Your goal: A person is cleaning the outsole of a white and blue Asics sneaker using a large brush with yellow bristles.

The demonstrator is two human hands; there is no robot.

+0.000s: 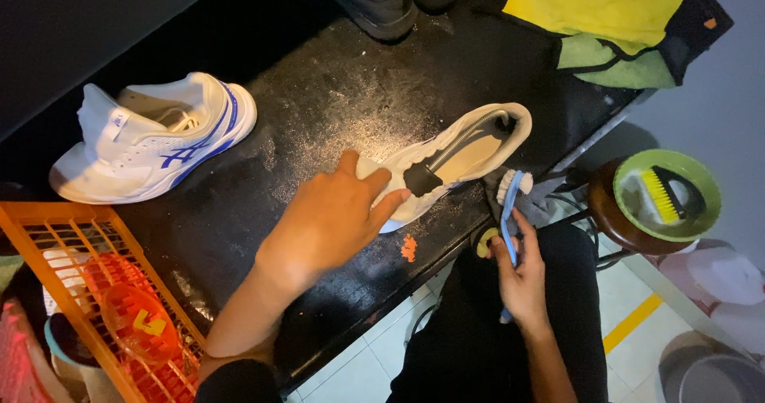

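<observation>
Left hand [335,216] gripping white shoe [462,152] at table edge [446,247], right hand [522,279] around blue brush [510,212].

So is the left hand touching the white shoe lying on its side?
Touching. The head view shows the left hand pressed on the toe end of the white shoe, fingers wrapped over its edge, with no gap between them.
</observation>
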